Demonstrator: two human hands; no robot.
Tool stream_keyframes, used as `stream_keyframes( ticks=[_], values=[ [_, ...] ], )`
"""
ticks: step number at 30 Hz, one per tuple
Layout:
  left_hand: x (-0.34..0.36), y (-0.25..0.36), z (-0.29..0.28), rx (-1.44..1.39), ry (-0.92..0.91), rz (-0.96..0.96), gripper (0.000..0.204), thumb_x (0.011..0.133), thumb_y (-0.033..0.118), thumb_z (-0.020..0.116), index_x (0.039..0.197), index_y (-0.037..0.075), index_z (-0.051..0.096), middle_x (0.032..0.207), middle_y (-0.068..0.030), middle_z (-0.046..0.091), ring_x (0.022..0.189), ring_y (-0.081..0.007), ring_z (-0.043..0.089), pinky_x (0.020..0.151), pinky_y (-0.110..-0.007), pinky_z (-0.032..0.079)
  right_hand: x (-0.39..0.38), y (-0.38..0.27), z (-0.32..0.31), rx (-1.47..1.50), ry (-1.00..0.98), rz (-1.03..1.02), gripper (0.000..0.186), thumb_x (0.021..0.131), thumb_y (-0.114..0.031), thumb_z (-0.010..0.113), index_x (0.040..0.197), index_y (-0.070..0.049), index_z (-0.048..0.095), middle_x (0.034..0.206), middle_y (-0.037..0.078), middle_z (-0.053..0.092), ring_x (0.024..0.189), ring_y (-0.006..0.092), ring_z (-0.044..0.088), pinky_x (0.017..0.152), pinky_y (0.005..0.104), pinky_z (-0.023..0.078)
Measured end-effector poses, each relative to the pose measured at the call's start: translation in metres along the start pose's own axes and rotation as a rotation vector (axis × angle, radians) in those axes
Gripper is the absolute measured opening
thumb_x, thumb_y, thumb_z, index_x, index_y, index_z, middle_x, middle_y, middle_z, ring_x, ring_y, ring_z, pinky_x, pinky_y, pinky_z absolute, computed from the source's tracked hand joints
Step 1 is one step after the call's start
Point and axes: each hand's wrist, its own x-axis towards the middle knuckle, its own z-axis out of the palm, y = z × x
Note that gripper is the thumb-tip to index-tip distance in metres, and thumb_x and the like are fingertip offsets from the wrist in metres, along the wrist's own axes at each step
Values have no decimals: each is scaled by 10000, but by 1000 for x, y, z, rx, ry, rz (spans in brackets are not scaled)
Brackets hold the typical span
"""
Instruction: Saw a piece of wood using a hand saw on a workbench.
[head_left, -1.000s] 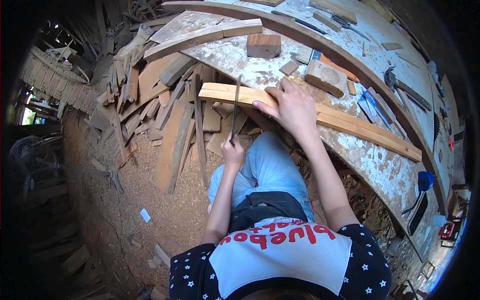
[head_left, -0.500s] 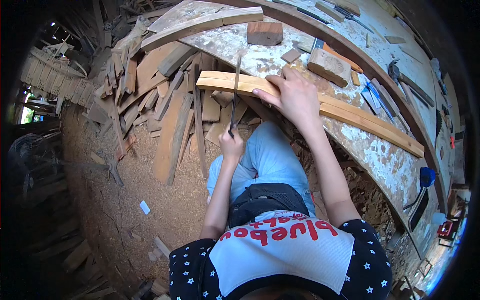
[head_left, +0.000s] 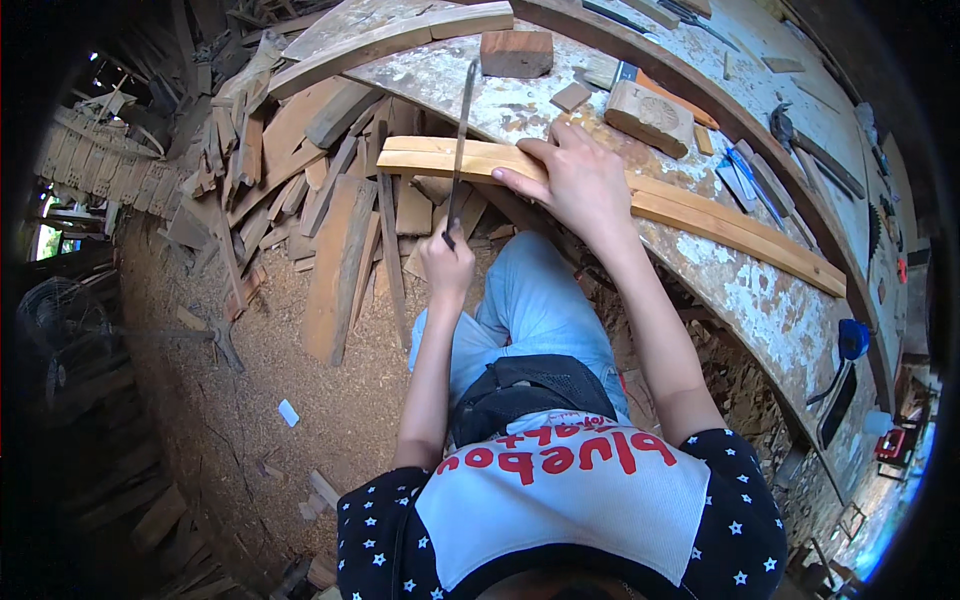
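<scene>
Filing a curved wooden strip at a workbench
Left hand (head_left: 447, 268) fisted around the handle of a long file (head_left: 460, 140) lying across the strip (head_left: 700, 215); right hand (head_left: 572, 178), fingers spread, presses the strip flat on the paint-flecked bench (head_left: 760, 300)

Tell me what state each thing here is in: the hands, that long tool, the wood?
Left hand: closed around the handle of the long tool.
Long tool: a slim rasp or saw, laid across the pale plank.
Right hand: flat, pressing the plank down.
Pale plank: lying along the bench edge, its left end overhanging.
Workbench: paint worn and patchy.
Reddish block: resting loose on the bench.
Scrap wood: piled loosely left of the bench.
</scene>
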Motion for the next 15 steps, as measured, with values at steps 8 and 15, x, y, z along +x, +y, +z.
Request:
stream_keyframes(
  ticks=[8,15],
  values=[
    [-68,-92,19,-98,164,-6,366,945,207,445,677,-35,508,499,-176,458,440,-301,515,443,-415,331,3,-5,2,8,-16,-28,527,775,-593,577,912,-102,713,815,121,607,870,246,628,709,368,525],
    [-63,-84,19,-87,86,-130,428,969,263,424,666,-29,501,471,-168,428,431,-298,486,455,-426,311,7,-1,8,-25,-15,18,547,785,-604,564,972,-110,706,821,111,589,833,253,633,692,375,522]
  ],
)
